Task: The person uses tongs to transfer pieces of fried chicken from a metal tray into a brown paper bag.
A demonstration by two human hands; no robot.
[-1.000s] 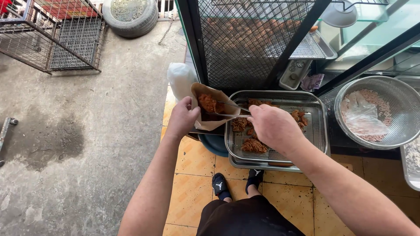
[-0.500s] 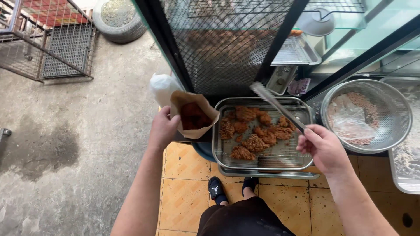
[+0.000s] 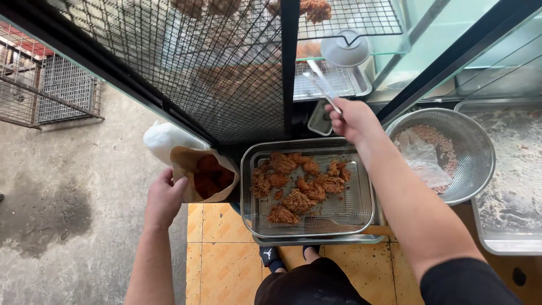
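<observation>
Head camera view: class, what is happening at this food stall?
A person stands over a metal tray of fried chicken. The left hand holds an open paper bag with fried pieces inside. The right hand holds tongs raised toward the glass case, away from the tray.

Your right hand (image 3: 351,117) covers the handles of the tongs (image 3: 319,85), whose tips blur against the mesh at upper centre. At the right edge, the floured tray (image 3: 511,169) is cut off. Your left hand (image 3: 164,197) hides the paper bag's (image 3: 186,164) lower corner.
</observation>
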